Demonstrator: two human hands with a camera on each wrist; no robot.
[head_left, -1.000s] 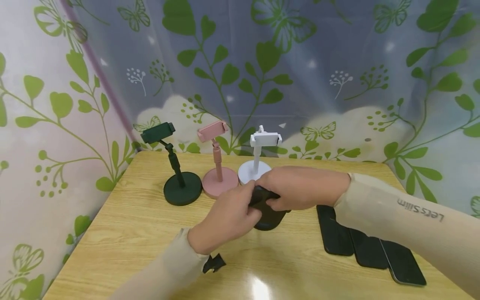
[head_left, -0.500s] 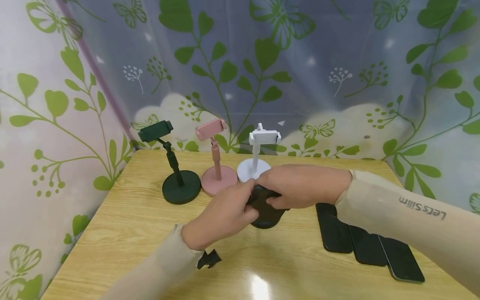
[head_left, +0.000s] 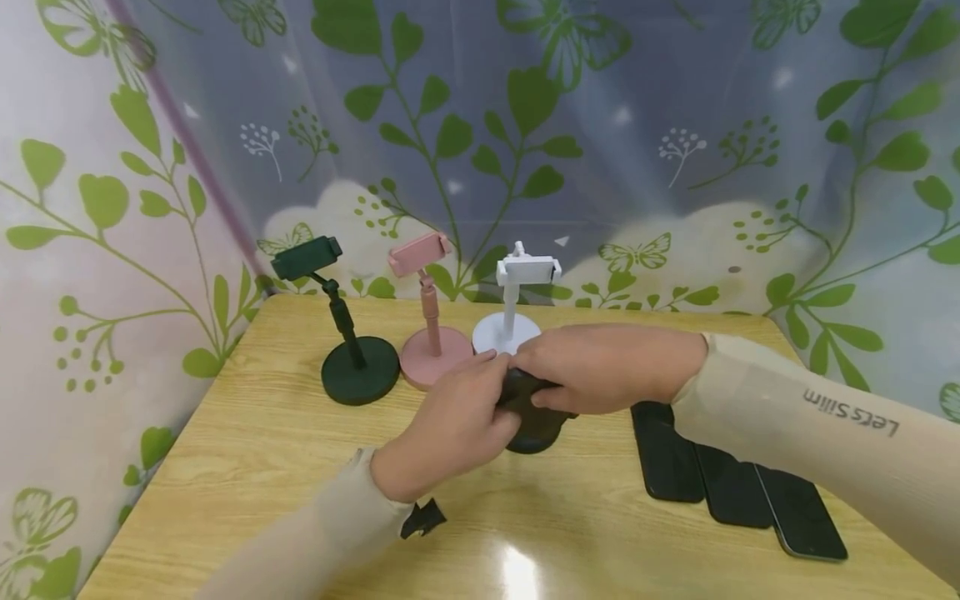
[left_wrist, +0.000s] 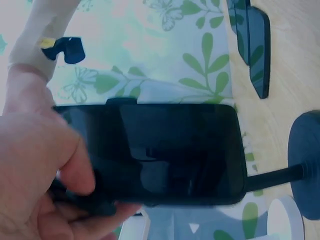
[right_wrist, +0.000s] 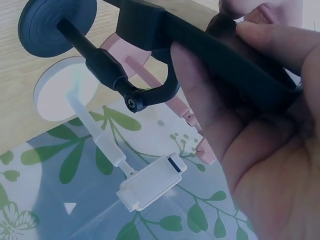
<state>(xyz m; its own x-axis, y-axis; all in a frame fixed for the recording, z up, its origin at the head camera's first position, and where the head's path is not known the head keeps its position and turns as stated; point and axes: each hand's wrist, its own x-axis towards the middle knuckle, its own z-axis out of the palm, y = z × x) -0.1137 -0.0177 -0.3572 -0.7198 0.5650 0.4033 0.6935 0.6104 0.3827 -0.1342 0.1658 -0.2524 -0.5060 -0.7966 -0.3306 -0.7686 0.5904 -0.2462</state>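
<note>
A black phone stand [right_wrist: 105, 65] stands before me, its round base and jointed stem plain in the right wrist view. Held in its clamp is a dark-screened phone [left_wrist: 175, 155], seen face-on in the left wrist view. My left hand [head_left: 450, 425] grips the clamp area from the left, thumb curled over the lower clamp end. From the other side my right hand [head_left: 607, 367] grips the clamp and phone, with thumb and fingers on opposite faces. The hands nearly touch in the head view and cover most of the clamp.
Behind, a dark green stand [head_left: 341, 321], a pink stand [head_left: 429, 308] and a white stand [head_left: 512, 296] stand in a row. Three black phones, among them the rightmost phone [head_left: 802, 517], lie on the wooden table [head_left: 247, 467] under my right forearm. A patterned curtain [head_left: 637, 125] hangs behind.
Both hands keep their hold on the stand at nearly the same place. The left hand shifts very slightly, and the head view drifts a little.
</note>
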